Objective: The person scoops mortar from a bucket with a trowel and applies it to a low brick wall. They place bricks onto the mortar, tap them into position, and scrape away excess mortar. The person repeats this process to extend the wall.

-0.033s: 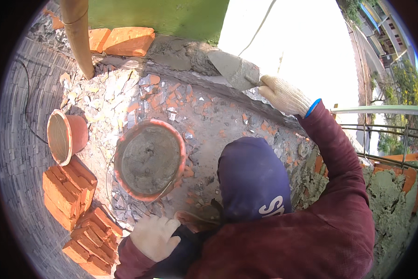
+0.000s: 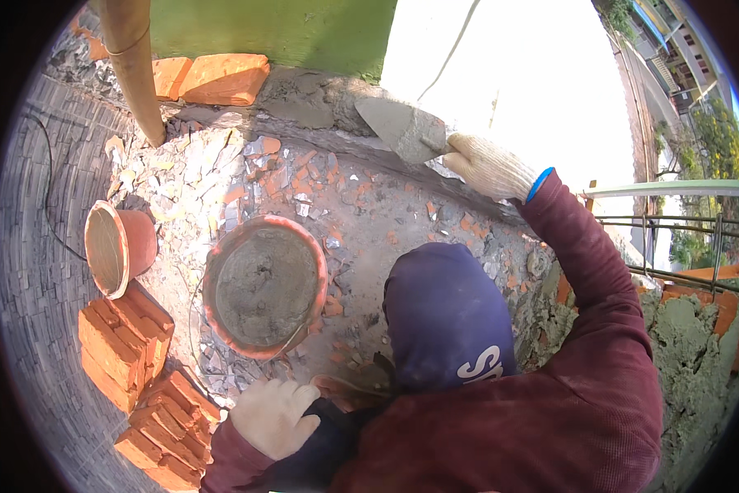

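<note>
My right hand (image 2: 494,169), in a cream knitted glove, grips a pointing trowel (image 2: 398,127) by its handle, which the fingers mostly hide. The trowel's grey-smeared blade lies over the mortar bed (image 2: 320,103) on the low wall top, beside the green wall. My left hand (image 2: 272,421), gloved too, rests flat on my dark-clothed leg with its fingers apart, holding nothing. Between my hands, a round reddish tub (image 2: 323,279) of wet grey mortar stands on the ground. Two orange bricks (image 2: 224,80) sit on the wall top, left of the trowel.
Stacked orange bricks (image 2: 123,345) and a tipped reddish bucket (image 2: 142,242) are at the left. A wooden post (image 2: 131,74) rises at the upper left. Brick rubble (image 2: 279,168) covers the ground. Rebar (image 2: 682,226) juts out at the right. My blue-covered knee (image 2: 448,320) is in the middle.
My right hand and the trowel have shifted slightly left along the wall top. The left hand stays on my leg.
</note>
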The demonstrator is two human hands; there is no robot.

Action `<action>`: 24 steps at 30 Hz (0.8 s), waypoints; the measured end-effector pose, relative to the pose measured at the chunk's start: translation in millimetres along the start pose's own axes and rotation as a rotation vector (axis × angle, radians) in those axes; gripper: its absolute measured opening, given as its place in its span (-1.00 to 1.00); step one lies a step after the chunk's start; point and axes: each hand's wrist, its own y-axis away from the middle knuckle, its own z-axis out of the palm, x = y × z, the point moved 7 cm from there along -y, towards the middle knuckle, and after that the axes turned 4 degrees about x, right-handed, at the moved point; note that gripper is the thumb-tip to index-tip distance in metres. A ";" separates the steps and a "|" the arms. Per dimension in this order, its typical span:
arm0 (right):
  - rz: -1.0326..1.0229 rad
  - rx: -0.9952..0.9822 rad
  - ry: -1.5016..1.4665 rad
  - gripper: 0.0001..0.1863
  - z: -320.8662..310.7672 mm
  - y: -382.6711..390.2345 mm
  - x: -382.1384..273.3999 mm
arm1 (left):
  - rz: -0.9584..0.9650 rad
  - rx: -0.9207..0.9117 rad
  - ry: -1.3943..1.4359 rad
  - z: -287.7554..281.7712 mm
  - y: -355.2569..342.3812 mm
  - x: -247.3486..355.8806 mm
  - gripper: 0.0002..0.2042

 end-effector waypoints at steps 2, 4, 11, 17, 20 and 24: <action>-0.019 0.033 0.075 -0.61 12.0 -7.6 16.5 | 0.047 0.056 0.020 -7.5 -12.2 -0.2 -0.65; -0.004 0.019 0.116 -0.61 16.7 -11.6 26.4 | 0.052 0.043 0.044 -11.1 -18.5 -0.4 -0.65; 0.141 -0.057 -0.029 -0.63 2.0 18.5 44.4 | 0.019 0.005 0.087 -6.6 -24.8 -10.3 -0.66; 0.150 -0.029 -0.014 -0.64 8.3 15.4 56.6 | -0.002 -0.085 0.087 -3.7 -41.7 -14.8 -0.64; 0.186 -0.085 -0.057 -0.64 2.9 18.1 63.0 | 0.006 -0.085 0.115 -5.4 -46.9 -16.4 -0.63; 0.159 -0.129 -0.022 -0.65 -9.7 34.4 60.4 | -0.038 -0.033 0.162 -16.3 -52.1 -15.9 -0.64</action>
